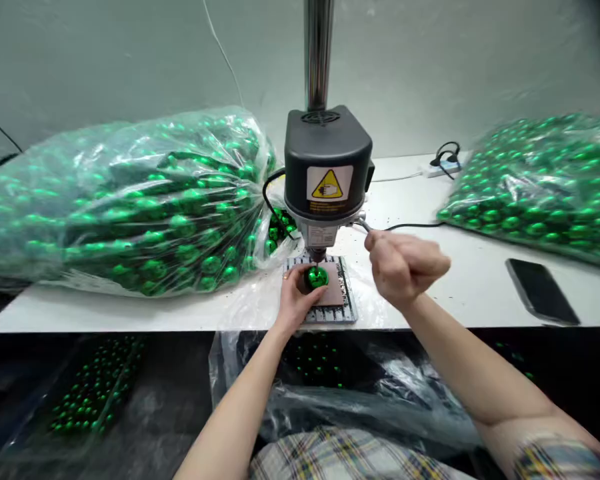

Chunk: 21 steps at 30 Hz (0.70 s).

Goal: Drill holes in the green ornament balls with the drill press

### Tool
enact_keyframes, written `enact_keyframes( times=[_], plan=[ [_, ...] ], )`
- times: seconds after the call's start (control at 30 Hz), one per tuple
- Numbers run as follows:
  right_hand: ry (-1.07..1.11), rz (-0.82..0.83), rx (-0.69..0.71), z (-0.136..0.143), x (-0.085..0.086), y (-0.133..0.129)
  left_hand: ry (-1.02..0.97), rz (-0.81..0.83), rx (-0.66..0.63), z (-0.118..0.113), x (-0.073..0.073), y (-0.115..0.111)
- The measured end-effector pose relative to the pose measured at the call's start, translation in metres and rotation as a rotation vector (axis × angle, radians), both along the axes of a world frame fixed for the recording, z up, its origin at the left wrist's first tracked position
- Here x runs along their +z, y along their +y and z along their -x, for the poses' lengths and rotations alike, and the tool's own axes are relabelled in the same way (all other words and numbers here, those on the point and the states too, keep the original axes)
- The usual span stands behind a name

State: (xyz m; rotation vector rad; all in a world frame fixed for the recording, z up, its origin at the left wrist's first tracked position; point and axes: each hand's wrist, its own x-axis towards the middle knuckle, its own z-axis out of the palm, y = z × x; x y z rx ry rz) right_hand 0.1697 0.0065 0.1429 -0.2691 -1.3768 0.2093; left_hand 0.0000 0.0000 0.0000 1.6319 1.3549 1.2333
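Note:
Under the chuck of a dark grey drill press (327, 150), a shiny green ball (317, 277) sits on a pinkish square board (334, 295) over a slotted metal base (353, 311). My left hand (298, 293) grips the ball from its left and front, with fingers and thumb around it. The drill tip is at the ball's top; whether it has entered the ball is too small to tell. My right hand (405, 265) is closed around the press's lever (364, 225), to the right of the machine. Dark specks lie on the base.
A large clear bag of green balls (145, 207) fills the table's left side; another bag (545, 187) stands at the right. A phone (542, 291) lies near the front right edge. Behind are a power strip (443, 168) and cables. Plastic sheeting (340, 407) hangs below the table edge.

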Motion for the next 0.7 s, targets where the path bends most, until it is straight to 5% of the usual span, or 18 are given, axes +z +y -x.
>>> enact_keyframes(
  times=[0.2,0.3,0.47,0.57,0.7],
  plan=[
    [0.237,0.526,0.149,0.004,0.077,0.035,0.014,-0.032,0.087,-0.004,0.011,-0.006],
    [0.227,0.635,0.234,-0.001,0.088,0.055,0.175,-0.053,0.146,0.002,0.03,-0.036],
    [0.172,0.632,0.294,-0.007,0.084,0.066,0.444,-0.027,-0.197,0.025,0.053,-0.07],
    [0.21,0.621,0.295,-0.006,0.083,0.064,0.512,-0.097,-0.12,0.037,0.061,-0.031],
    [0.22,0.613,0.297,-0.004,0.083,0.062,0.928,0.033,0.0,0.041,0.071,0.055]
  ],
)
